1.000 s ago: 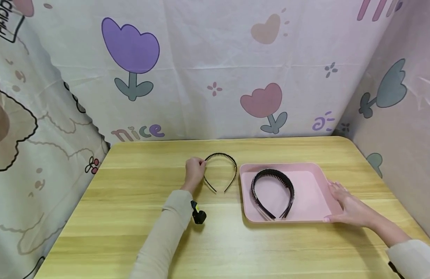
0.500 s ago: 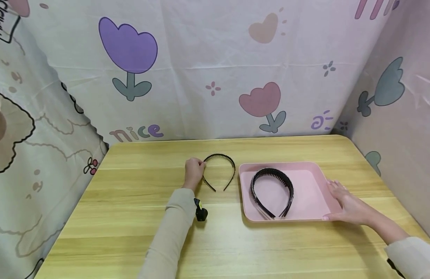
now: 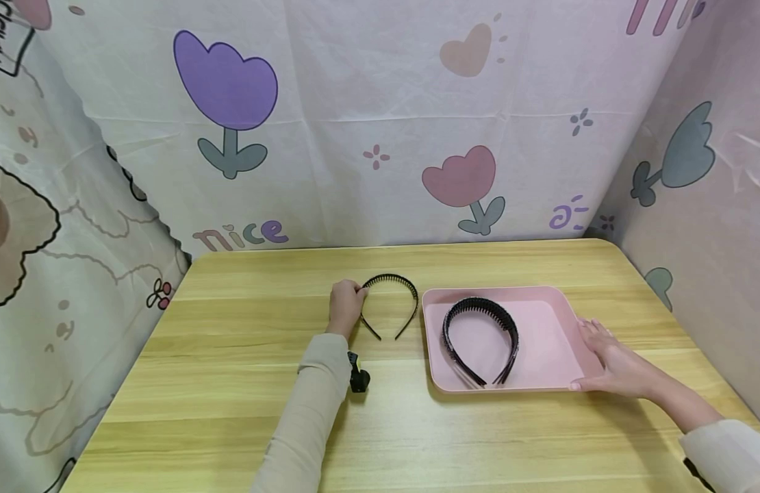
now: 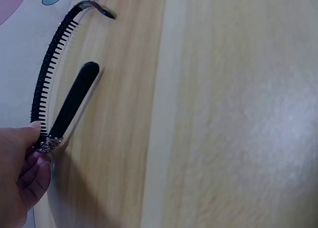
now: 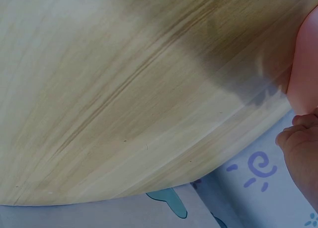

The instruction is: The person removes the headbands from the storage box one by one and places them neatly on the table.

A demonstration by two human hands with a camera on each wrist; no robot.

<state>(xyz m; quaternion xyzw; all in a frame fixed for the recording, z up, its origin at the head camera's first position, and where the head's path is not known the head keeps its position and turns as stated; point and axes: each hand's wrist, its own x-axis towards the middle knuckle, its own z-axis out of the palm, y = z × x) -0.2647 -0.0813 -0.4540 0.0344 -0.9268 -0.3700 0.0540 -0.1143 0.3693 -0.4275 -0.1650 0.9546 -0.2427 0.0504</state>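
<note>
My left hand [image 3: 346,308] pinches a thin black headband [image 3: 389,277] by the left side of its arch, left of a pink tray [image 3: 552,335]. In the left wrist view the headband [image 4: 44,79] shows a row of comb teeth inside its curve and a sparkly stretch near the thumb and fingertips. Several dark toothed headbands [image 3: 509,322] lie nested together in the tray's left half, ends toward the front. My right hand [image 3: 620,363] holds the tray's front right corner, thumb at the front rim and fingers along the right side.
A wooden table [image 3: 232,411] carries everything. Patterned cloth [image 3: 331,137] hangs behind it and along both sides. A small black device [image 3: 358,376] sits at my left cuff.
The left hand and its headband have shifted very slightly, ending a little to the right over the last half second. Tray, nested headbands and right hand stay as they were.
</note>
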